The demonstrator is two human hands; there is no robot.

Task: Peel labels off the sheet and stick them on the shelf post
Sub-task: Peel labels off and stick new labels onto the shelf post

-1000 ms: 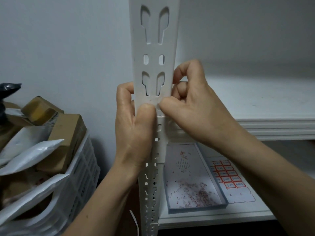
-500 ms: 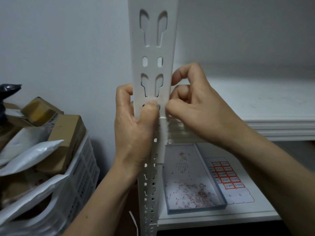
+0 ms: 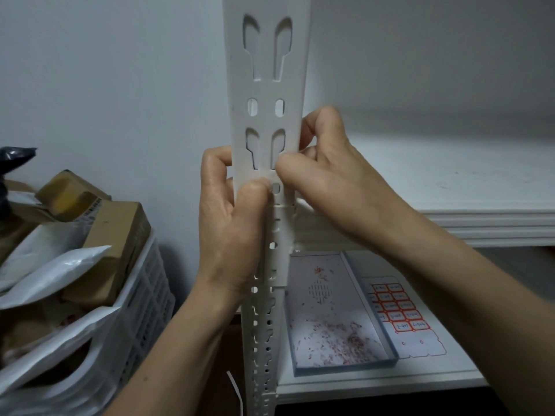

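Pale grey wall (image 3: 120, 70) behind; white shelf boards (image 3: 450, 181) right; white crate (image 3: 141, 295) of parcels (image 3: 120, 229) left.

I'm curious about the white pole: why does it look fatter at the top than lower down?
Head view: the shelf post looks wider up top, likely because that part is nearer the wide-angle lens; light there is dim, soft, without glare.

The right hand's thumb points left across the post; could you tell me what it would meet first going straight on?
Most likely the left hand, whose thumb presses the shelf post just beside it, though depth is unclear.
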